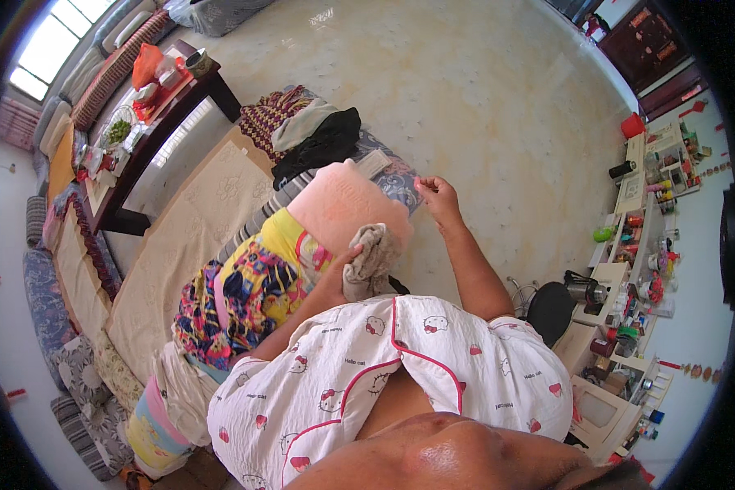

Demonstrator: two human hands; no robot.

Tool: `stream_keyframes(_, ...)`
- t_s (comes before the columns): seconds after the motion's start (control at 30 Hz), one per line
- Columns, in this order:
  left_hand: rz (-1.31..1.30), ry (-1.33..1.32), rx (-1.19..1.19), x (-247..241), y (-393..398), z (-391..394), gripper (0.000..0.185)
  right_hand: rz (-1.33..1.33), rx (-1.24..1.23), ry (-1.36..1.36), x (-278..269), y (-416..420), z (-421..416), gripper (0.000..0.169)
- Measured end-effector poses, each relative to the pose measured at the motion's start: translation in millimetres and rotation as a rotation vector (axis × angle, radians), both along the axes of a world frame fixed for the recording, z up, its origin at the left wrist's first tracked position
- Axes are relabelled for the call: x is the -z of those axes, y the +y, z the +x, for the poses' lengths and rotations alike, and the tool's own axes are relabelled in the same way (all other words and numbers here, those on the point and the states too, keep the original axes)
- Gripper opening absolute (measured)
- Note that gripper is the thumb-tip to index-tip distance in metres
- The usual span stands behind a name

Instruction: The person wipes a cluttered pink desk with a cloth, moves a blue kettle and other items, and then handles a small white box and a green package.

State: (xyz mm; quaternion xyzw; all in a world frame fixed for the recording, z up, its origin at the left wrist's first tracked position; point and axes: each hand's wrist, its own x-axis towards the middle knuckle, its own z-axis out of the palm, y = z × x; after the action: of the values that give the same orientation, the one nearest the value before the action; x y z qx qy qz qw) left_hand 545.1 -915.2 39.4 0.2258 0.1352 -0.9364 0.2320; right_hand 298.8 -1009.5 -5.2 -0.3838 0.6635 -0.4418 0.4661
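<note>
My left hand (335, 275) is closed around a crumpled grey-beige cloth (372, 257), close to my body. Out to the right, my right hand (440, 197) is raised with thumb and finger drawn together. A small pink spot shows at its fingertips, too small to tell whether it is a held thing. Just beyond my left hand lies a pink plush cloth or cushion (346, 199) with an embossed pattern. Beside it are a yellow printed fabric (280, 231) and a multicoloured patterned garment (236, 300). Underneath, a blue floral-covered seat (398, 184) is partly hidden.
Black clothing (324, 144), a pale folded cloth (303, 122) and a purple-and-yellow knit (272, 113) lie at the seat's far end. A dark wooden table (159, 141) bears bags and grapes (119, 131). Right, a black round stool (551, 309) stands by cluttered cabinets (631, 196).
</note>
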Motion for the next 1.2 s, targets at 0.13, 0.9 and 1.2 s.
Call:
stream_keyframes(0.13, -0.043, -0.201, 0.086, -4.9, -24.8, -13.7, 0.047, 0.01, -0.09, 0.433, 81.4, -35.4, -28.9, 0.009)
stream_keyframes(0.9, -0.153, -0.26, -0.791, 32.9, -21.2, -98.3, 0.064, 0.004, -1.681, 0.873, 213.0, -171.9, -2.5, 0.019)
stream_keyframes(1.2, -0.014, -0.281, -0.84, 28.9, -52.8, -115.3, 0.053, 0.775, -0.73, -0.51, 100.3, -208.4, -40.1, 0.02)
